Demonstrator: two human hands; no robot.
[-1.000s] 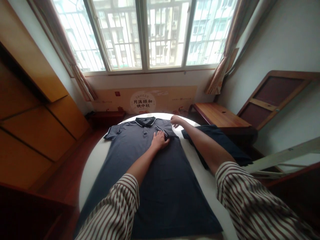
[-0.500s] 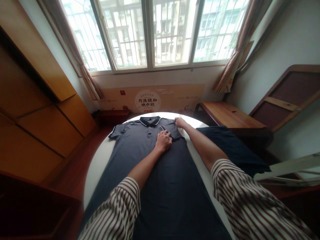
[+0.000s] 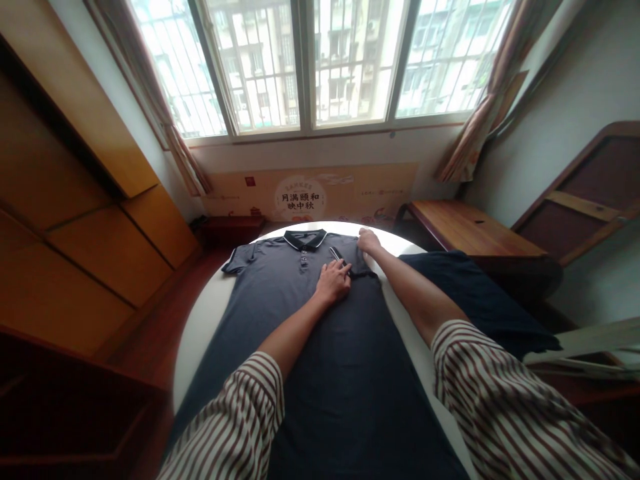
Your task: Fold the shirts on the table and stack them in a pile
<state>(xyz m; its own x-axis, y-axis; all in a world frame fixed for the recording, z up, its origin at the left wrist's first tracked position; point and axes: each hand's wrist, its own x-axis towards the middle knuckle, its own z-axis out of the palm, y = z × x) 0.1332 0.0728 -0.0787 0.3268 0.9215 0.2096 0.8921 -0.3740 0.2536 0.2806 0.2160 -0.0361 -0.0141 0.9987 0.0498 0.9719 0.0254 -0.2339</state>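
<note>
A dark grey polo shirt (image 3: 320, 373) lies spread out, front up, with its black, white-edged collar (image 3: 305, 239) at the far end. Its sleeve on the left (image 3: 241, 258) sticks outward, while the one on the right is folded in over the chest, showing a striped cuff (image 3: 339, 255). My left hand (image 3: 334, 281) lies on that cuff, fingers apart and slightly bent. At the folded shoulder edge, my right hand (image 3: 369, 241) pinches the fabric between thumb and fingers.
The shirt is on a round white table (image 3: 200, 333). Dark navy folded cloth (image 3: 480, 300) lies at the right. Beyond it stands a wooden desk (image 3: 470, 230). Yellow-brown cabinets (image 3: 95, 260) line the left, and a barred window (image 3: 345, 63) is ahead.
The folded-in sleeve's cuff shows more upright, shifted slightly right relative to the collar. My right hand still holds the shoulder edge. The whole view has shifted slightly.
</note>
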